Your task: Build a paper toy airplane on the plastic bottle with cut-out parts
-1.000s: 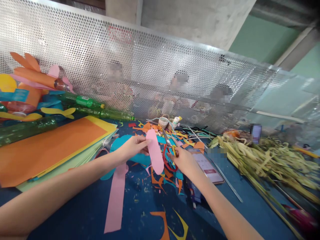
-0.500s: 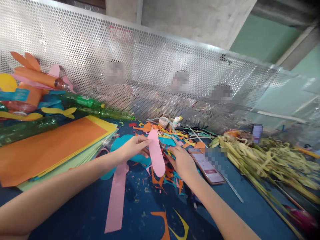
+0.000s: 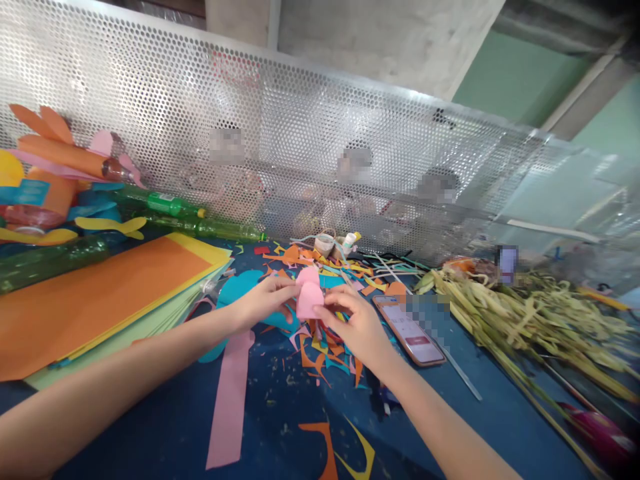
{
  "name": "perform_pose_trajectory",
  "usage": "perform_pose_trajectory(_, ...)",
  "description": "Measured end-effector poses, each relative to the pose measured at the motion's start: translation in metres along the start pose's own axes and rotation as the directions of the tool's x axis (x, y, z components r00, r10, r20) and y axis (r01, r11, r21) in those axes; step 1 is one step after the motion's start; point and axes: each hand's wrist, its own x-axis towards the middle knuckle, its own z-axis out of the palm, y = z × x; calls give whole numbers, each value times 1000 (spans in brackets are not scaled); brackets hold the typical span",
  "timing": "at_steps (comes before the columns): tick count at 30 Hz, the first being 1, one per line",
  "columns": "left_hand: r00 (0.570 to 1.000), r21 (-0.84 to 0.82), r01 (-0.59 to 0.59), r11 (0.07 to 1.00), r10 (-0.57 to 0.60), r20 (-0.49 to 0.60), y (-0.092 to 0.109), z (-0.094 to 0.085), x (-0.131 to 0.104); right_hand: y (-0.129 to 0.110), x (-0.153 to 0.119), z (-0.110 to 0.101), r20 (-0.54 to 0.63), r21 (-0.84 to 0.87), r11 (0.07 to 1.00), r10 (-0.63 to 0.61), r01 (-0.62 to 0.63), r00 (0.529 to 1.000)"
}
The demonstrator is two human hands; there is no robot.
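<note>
A small pink paper piece [image 3: 310,300], folded over on itself with rounded ends, is held up between both hands. My left hand [image 3: 273,298] pinches its left edge. On the right side, my right hand [image 3: 350,312] grips the folded end between thumb and fingers. Beneath and behind the hands lie orange, yellow and blue paper scraps [image 3: 315,360]. A blue paper shape [image 3: 240,287] lies behind my left wrist, and a long pink strip [image 3: 229,407] is flat on the table below my left forearm.
Orange sheets [image 3: 110,293] are stacked at left, near green bottles [image 3: 215,229]. A phone [image 3: 410,330] lies right of my right hand, with dried husks [image 3: 500,320] beyond. Small cups [image 3: 324,245] stand by the perforated metal panel [image 3: 300,120], behind which people are visible.
The pink paper was a long flat oval hanging from my left hand; now it is folded up. My right hand has moved onto it from the scraps beside it.
</note>
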Motion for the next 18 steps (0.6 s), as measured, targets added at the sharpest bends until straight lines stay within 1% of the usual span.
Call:
perform_pose_trajectory(3, 995, -36, 1, 999, 2, 102, 2, 3, -3, 2, 0, 0, -41, 20, 998, 59, -58, 997)
perform_pose_trajectory(5, 992, -36, -1, 999, 6, 128, 4, 4, -4, 2, 0, -1, -51, 9, 997, 74, -74, 996)
perform_pose_trajectory(8, 989, 83, -57, 995, 44, 142, 4, 6, -4, 2, -1, -1, -61, -8, 996, 93, -94, 994)
perform_pose_trajectory(11, 985, 207, -103, 973, 71, 155, 1, 6, -2, 3, -1, 0, -74, 10, 993, 117, -116, 990)
perform_pose_trajectory(15, 982, 261, -135, 956, 94, 166, -9, 3, 1, 6, 1, 2, -56, 176, 970, 181, -169, 982)
perform_pose_trajectory(18, 981, 253, -134, 958, 92, 172, -13, 1, 2, 6, 3, 2, 21, 261, 941, 219, -216, 976)
